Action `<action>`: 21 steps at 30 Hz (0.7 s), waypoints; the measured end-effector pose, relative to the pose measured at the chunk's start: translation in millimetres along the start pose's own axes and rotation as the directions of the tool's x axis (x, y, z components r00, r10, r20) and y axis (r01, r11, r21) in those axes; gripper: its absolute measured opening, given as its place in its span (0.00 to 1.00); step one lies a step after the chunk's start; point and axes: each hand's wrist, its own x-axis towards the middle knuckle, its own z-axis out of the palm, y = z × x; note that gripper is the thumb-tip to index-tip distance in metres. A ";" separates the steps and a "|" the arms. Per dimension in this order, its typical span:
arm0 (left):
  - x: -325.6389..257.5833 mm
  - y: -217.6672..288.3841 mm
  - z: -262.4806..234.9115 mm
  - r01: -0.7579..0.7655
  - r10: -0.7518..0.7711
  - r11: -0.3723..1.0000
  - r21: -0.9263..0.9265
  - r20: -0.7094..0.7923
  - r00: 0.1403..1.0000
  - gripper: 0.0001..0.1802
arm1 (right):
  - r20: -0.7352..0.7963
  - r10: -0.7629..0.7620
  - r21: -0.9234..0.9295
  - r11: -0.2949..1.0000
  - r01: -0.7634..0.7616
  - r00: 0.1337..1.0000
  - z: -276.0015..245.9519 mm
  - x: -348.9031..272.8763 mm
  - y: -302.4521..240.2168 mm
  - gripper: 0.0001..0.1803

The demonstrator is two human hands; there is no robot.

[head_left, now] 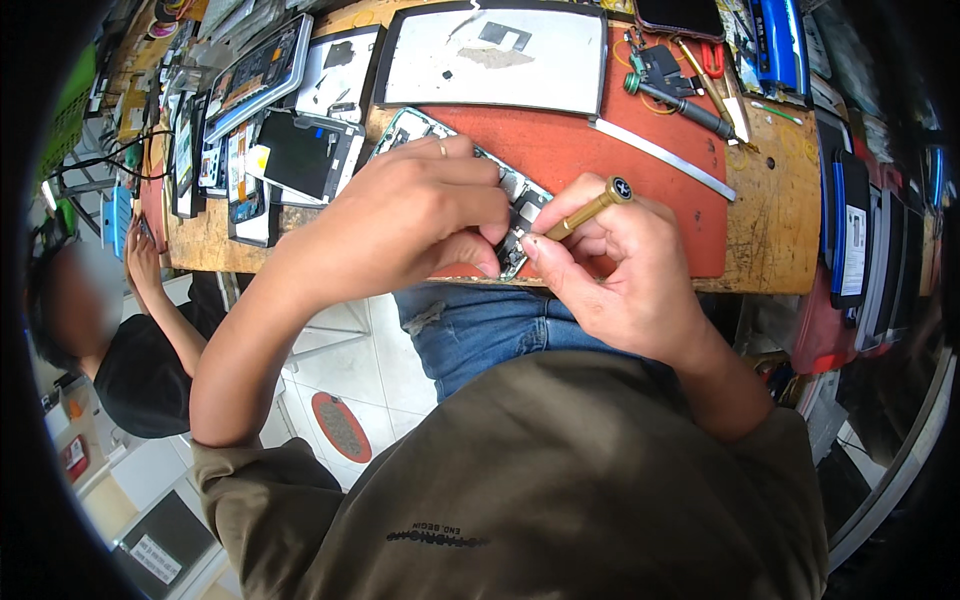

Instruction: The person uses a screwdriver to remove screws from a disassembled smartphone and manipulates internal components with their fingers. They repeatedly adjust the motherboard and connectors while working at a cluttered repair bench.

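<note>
Phone frame [515, 187], green-edged and with its inner parts bare, lies on the red mat [560, 140] near the wearer's edge of the bench [790, 210]. Clock face centred on the phone, 12 pointing away from the wearer; long axis runs from about 10:30 to 4:30.

Left hand [425, 210]: enters from 7–8 o'clock and lies over the middle of the frame, fingers curled, thumb toward the 5 o'clock end. Grip nearly closed; whether it pinches a small part or only steadies the frame, cannot tell.

Right hand [625, 255]: at 4 o'clock, fingers closed around a gold-coloured driver [585, 213], its cap slanting up toward 2 o'clock. Tip hidden at the fingertips, beside the frame's lower end; contact not confirmed.

Surroundings: white-faced panel [490, 60] with dark rim at 12; metal strip [665, 160] at about 3; opened device [290, 150] at 9–10.

Step in hand, judged: fine tool work on the inner parts at the 4:30 end, unfinished. Next move seems to call for a firm left-hand brace, the driver stood more upright over its seat, and light pressure; slipping could mark neighbouring parts.
</note>
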 end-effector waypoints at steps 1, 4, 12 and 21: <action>-1.3 -1.7 -1.6 -0.009 0.009 1.000 -0.028 0.012 1.000 0.12 | 0.006 -0.007 -0.006 1.000 0.007 1.000 -0.7 0.2 0.2 0.04; -8.9 3.4 4.2 0.022 -0.025 0.999 -0.040 -0.085 0.996 0.12 | 0.000 -0.019 0.003 1.000 0.019 1.000 -1.0 0.7 0.9 0.04; -38.5 33.2 17.9 0.092 -0.059 0.982 0.166 -0.197 0.979 0.12 | -0.023 0.014 0.031 0.999 -0.014 1.000 1.0 -1.5 2.2 0.06; -53.6 38.9 41.3 0.194 -0.119 0.967 0.168 -0.377 0.918 0.13 | -0.056 -0.130 -0.068 0.990 0.127 0.990 4.6 -9.7 4.7 0.10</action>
